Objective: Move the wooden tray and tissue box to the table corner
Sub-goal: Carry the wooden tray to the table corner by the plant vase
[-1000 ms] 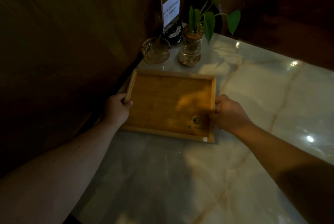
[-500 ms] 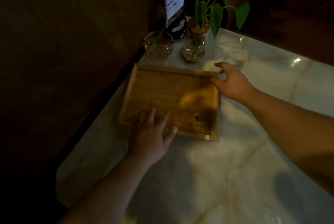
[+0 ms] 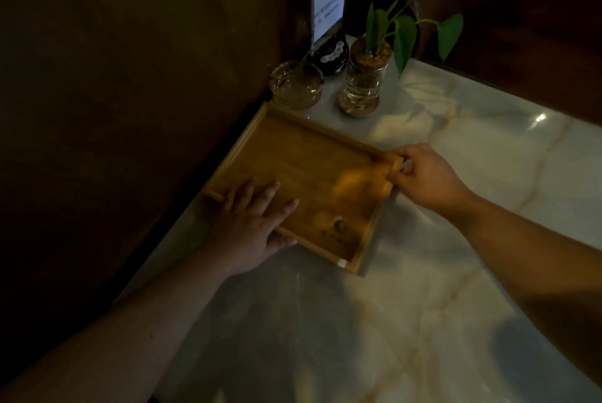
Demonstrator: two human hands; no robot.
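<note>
The wooden tray [image 3: 312,171] lies flat and empty on the marble table [image 3: 423,288], turned at an angle, with its left side close to the dark wall. My left hand [image 3: 250,226] rests over the tray's near-left rim, fingers spread on the tray floor and thumb outside the rim. My right hand [image 3: 426,178] pinches the tray's far-right corner. No tissue box is in view.
In the table corner behind the tray stand a glass ashtray [image 3: 296,85], a glass jar with a green plant [image 3: 363,86], a black round object [image 3: 329,54] and an upright sign holder [image 3: 329,5]. A dark wooden wall [image 3: 130,109] runs along the table's left edge.
My left hand left the tray's left rim and came down over its near-left rim. My right hand shifted from the right rim to the far-right corner. The tray now sits turned, nearer the wall.
</note>
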